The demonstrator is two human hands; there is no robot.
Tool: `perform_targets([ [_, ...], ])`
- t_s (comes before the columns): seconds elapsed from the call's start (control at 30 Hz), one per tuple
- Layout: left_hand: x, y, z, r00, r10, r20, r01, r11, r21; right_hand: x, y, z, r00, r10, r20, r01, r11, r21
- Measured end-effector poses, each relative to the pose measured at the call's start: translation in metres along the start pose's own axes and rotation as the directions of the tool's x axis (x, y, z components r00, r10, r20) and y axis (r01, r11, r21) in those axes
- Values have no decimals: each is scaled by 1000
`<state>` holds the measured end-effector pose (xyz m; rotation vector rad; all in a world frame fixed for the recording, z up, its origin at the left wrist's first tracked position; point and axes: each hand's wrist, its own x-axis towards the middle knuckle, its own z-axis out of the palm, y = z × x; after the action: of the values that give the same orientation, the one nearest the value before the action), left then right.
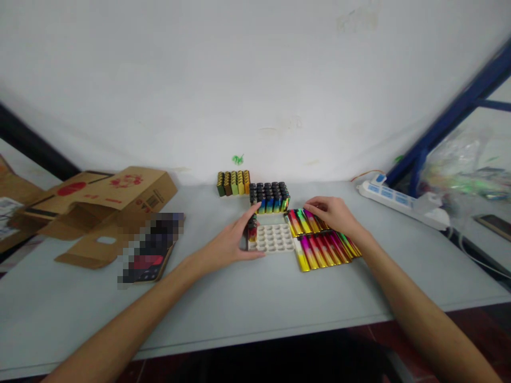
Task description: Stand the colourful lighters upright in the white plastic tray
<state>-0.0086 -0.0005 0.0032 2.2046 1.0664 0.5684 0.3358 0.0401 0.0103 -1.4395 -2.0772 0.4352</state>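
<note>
A white plastic tray (275, 238) with rows of round holes lies on the table. A few lighters (253, 232) stand upright along its left side. My left hand (228, 243) is at the tray's left end, thumb stretched along the front edge and fingers spread toward the back. To the right, shiny multicoloured lighters (324, 251) lie flat in two rows. My right hand (333, 214) is over the back row, its fingers closed at the top end of a lighter, partly hidden by the hand. Behind the tray stands a block of black-topped lighters (270, 198).
Another block of gold-topped lighters (233, 183) stands near the wall. On the left are an opened cardboard box (120, 194) and a phone (154, 252), partly pixelated. A white power strip (403, 202) with a cable lies at right, with a second phone (495, 226) beyond.
</note>
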Motion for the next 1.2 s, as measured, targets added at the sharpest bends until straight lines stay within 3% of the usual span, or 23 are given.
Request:
perform_targets([
  [0.37,0,0,1,1000,17,0,-17,1000,-20,1,4,10,994,-107,14,107,976,-190],
  [0.73,0,0,1,1000,15,-1,-15,999,-35,-2,2,15,995,-96,15,96,958,-270],
  [0.87,0,-1,1,1000,20,5,-20,999,-34,-2,1,16,994,-101,-39,86,955,-284],
  [1.03,0,-3,1,1000,19,-12,-19,998,-52,-7,-39,13,972,-176,-153,148,973,-177],
  [1.2,1,-6,3,999,5,-41,-8,997,-80,-17,-110,33,961,-277,-23,278,961,13],
])
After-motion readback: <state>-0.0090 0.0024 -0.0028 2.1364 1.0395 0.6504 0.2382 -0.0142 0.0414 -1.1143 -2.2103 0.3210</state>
